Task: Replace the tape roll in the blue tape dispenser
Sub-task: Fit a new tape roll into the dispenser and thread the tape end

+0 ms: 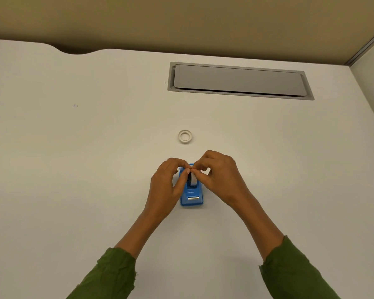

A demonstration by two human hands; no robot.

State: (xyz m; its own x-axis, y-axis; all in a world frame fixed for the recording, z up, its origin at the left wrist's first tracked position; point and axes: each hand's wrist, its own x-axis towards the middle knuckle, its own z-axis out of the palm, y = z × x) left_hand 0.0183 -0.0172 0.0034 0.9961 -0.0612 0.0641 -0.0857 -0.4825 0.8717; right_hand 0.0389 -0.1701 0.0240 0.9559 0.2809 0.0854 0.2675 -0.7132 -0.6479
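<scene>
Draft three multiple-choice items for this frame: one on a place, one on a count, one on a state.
1. Where does the loose tape ring lie?
A. on the desk beyond the blue tape dispenser
B. inside the grey cable hatch
C. under the left sleeve

2. How many hands touch the tape roll in the dispenser?
A. none
B. one
C. two

3. What is the hatch's state?
A. lid removed
B. lid shut
C. propped upright

Key: 1 A, the ring rests on bare desk past the dispenser; 2 C, the left hand and right hand both pinch at the roll; 3 B, its lid lies flat in the frame.
</scene>
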